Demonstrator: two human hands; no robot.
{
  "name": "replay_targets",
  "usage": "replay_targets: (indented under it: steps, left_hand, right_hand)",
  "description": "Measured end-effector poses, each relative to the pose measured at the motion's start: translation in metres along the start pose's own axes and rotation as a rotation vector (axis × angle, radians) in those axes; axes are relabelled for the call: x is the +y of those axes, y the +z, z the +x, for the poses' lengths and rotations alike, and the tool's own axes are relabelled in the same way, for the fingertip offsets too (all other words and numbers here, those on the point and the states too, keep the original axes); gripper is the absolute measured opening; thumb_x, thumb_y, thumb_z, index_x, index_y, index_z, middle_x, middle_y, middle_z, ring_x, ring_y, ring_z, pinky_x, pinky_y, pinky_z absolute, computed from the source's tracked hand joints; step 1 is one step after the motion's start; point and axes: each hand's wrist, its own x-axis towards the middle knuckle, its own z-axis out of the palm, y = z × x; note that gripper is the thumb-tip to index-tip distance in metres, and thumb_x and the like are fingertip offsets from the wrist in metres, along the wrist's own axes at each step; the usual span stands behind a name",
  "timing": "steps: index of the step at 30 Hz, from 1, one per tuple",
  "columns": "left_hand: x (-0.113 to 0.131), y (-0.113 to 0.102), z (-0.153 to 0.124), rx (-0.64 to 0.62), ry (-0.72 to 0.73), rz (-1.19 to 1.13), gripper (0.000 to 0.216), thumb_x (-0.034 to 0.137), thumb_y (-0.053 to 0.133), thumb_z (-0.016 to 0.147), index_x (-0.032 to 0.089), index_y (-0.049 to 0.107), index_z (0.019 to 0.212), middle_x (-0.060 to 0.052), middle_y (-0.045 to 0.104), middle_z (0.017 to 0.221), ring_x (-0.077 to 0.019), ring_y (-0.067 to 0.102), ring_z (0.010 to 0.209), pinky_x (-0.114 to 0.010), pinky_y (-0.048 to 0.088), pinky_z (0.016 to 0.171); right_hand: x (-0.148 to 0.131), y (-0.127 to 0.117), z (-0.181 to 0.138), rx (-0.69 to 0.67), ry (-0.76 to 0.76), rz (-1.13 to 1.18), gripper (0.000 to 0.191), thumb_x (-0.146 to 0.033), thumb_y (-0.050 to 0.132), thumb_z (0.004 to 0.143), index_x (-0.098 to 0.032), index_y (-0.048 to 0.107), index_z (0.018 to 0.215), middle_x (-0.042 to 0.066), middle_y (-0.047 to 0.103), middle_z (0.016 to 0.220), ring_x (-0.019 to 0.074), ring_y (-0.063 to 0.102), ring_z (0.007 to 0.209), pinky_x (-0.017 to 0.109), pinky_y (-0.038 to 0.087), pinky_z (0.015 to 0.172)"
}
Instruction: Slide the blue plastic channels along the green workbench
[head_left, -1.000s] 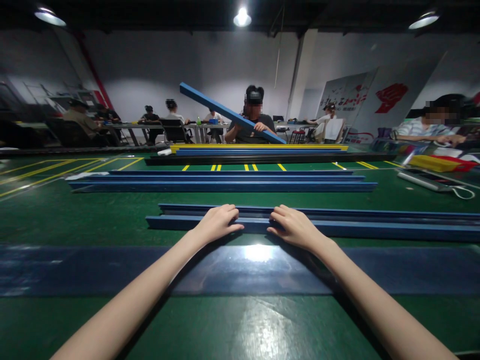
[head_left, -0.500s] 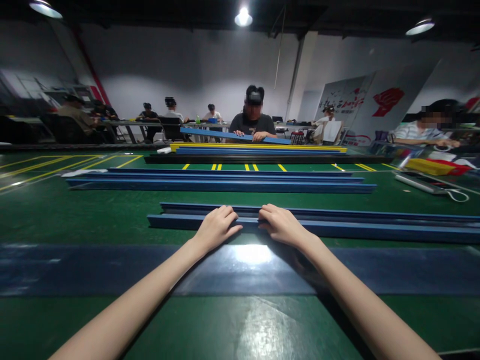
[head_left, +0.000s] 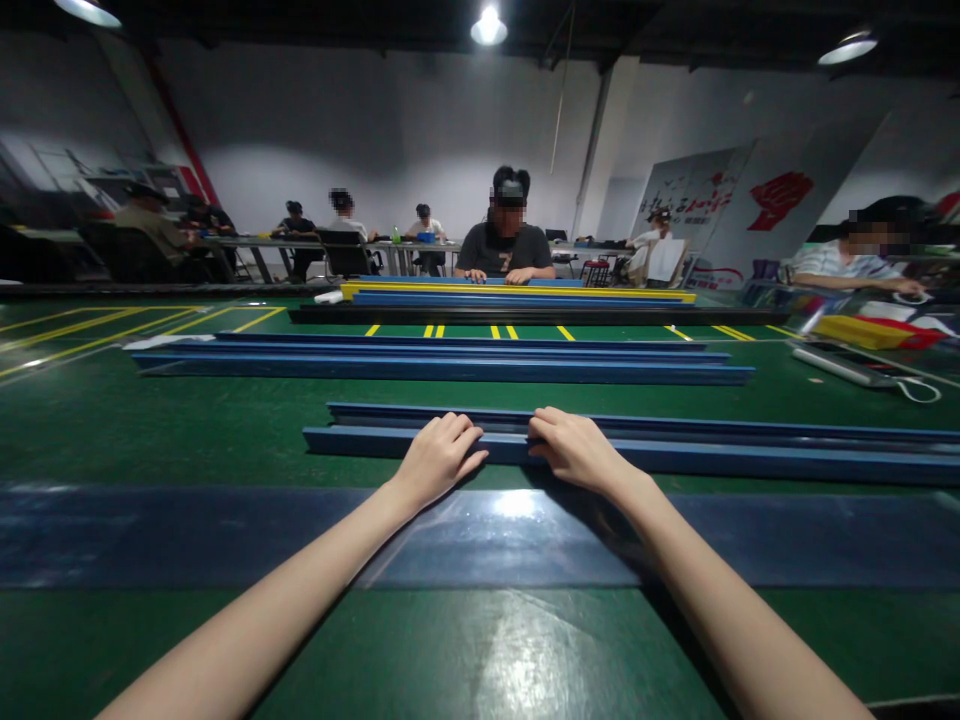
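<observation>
Far bar lowered, left hand, right hand gripping trough-like blue channel

Place: workshop, by appearance.
Green surface: long blue channels in rows; yellow marking lines near the far edge.
Back benches: several people seated.
Ceiling: dark, with hanging bell-shaped lamps.

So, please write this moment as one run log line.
left hand: on nearest blue rail | right hand: on same rail, apart from left | beyond: more blue rails | nearer: flat shiny strip
</observation>
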Motion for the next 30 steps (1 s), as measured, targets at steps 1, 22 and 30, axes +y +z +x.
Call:
replay_targets:
  steps: [1, 22, 30]
  left_hand:
    - [0.0, 0.0, 0.0, 0.0, 0.001, 0.001, 0.026, 0.035, 0.04, 0.087, 0.015, 0.056, 0.094, -0.007, 0.058, 0.087, -0.0185, 0.049, 0.079, -0.031, 0.038, 0.068]
    - [0.001, 0.002, 0.001, -0.108, -0.082, 0.077, 0.033, 0.042, 0.036, 0.088, 0.016, 0.056, 0.09, -0.006, 0.06, 0.085, -0.0189, 0.053, 0.081, -0.031, 0.033, 0.068]
    - [0.001, 0.003, 0.001, -0.098, -0.082, 0.02, 0.029, 0.039, 0.04, 0.087, 0.016, 0.056, 0.092, -0.006, 0.063, 0.09, -0.0192, 0.055, 0.085, -0.031, 0.034, 0.069]
  right_hand:
    - [0.002, -0.001, -0.002, 0.003, 0.006, 0.003, 0.003, -0.017, 0.049, 0.079, -0.018, 0.051, 0.08, 0.004, 0.055, 0.085, 0.0152, 0.05, 0.078, 0.025, 0.031, 0.06]
    - [0.018, 0.001, -0.023, -0.004, 0.132, 0.11, 0.02, -0.033, 0.044, 0.083, -0.018, 0.055, 0.089, 0.006, 0.059, 0.09, 0.0173, 0.053, 0.084, 0.026, 0.037, 0.07]
    - [0.017, 0.008, -0.021, 0.0, 0.1, 0.118, 0.03, -0.038, 0.043, 0.083, -0.017, 0.057, 0.1, 0.01, 0.059, 0.103, 0.0198, 0.053, 0.096, 0.029, 0.039, 0.079]
